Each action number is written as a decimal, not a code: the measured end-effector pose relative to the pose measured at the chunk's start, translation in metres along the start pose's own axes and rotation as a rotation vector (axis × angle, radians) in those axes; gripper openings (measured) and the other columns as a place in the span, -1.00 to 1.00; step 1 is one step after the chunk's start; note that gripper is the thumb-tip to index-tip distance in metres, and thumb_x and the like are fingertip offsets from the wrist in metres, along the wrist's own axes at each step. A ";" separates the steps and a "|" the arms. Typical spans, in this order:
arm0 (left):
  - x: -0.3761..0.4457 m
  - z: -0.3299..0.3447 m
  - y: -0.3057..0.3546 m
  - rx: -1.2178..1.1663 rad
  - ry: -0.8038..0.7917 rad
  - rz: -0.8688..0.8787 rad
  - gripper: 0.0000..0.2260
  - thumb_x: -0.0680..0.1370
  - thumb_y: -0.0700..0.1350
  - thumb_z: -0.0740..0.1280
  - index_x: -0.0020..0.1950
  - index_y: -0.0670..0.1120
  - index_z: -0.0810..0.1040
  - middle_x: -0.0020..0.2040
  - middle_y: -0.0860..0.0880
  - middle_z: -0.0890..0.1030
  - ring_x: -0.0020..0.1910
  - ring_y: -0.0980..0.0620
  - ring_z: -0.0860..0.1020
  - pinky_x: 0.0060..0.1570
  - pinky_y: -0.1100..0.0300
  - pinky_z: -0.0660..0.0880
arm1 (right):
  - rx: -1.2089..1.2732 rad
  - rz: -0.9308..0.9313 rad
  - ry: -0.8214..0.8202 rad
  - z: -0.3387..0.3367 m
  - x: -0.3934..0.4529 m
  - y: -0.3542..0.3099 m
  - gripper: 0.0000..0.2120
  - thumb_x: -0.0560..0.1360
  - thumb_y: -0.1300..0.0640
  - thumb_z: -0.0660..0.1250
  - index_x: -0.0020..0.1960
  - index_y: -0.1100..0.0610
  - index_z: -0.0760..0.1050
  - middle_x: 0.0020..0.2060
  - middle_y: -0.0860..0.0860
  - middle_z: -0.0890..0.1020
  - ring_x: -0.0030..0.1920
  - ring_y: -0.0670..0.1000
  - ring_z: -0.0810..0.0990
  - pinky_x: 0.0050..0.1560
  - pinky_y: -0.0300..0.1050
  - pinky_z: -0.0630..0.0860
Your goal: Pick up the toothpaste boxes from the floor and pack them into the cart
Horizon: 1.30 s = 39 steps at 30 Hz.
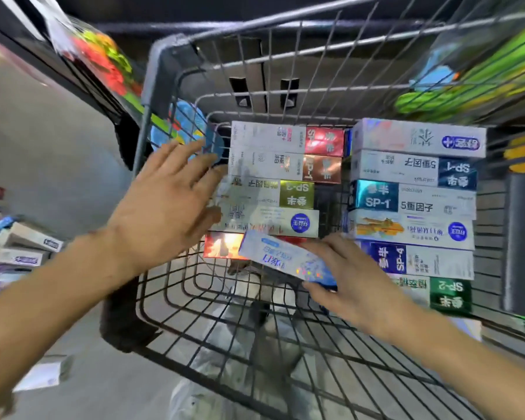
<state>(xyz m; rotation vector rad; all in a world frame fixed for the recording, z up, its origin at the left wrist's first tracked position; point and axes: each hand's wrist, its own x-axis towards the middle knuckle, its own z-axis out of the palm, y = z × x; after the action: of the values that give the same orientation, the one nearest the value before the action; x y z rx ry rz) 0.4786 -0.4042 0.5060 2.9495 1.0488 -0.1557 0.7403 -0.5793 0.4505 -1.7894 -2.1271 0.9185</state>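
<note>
My left hand [167,201] flat, fingers spread and released, pressing end of left stack [270,180] in wire cart [170,301]. My right hand [350,283] reaching in, fingers grasping pale blue toothpaste box [281,257], tilted, at near end of left stack. Right stack [412,207] beside it, glossy cardboard rows. More boxes [22,247] on floor [52,153] far left, blurred.
</note>
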 end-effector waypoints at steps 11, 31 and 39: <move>-0.034 -0.004 0.001 -0.301 0.128 -0.292 -0.27 0.60 0.06 0.26 0.62 -0.29 0.05 0.64 -0.26 0.02 0.63 -0.19 -0.04 0.57 -0.20 0.07 | -0.369 -0.153 -0.200 0.092 0.045 -0.031 -0.44 0.11 0.13 0.63 0.08 0.17 0.59 -0.14 0.11 0.58 -0.18 0.16 0.58 -0.35 0.05 0.62; -0.035 0.001 0.004 -0.358 0.156 -0.358 -0.27 0.57 0.03 0.27 0.63 -0.23 0.07 0.66 -0.15 0.03 0.64 -0.06 -0.06 0.59 -0.06 0.09 | -0.201 0.116 0.077 0.063 0.082 -0.011 -0.59 0.53 -0.12 0.36 0.20 0.18 0.53 0.07 0.13 0.56 0.08 0.16 0.53 0.11 0.13 0.57; -0.035 0.000 0.003 -0.349 0.130 -0.366 -0.28 0.59 0.08 0.22 0.64 -0.20 0.03 0.66 -0.14 0.02 0.64 -0.02 -0.09 0.59 -0.05 0.08 | -0.149 0.507 0.121 0.012 0.142 0.061 -0.21 0.61 -0.31 0.14 0.64 0.11 -0.02 0.63 0.20 -0.01 0.62 0.22 -0.06 0.58 0.13 -0.07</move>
<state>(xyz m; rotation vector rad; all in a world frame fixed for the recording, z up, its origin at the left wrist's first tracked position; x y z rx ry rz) 0.4531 -0.4284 0.5098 2.4651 1.4551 0.2015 0.7495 -0.4453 0.3738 -2.4547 -1.7347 0.7367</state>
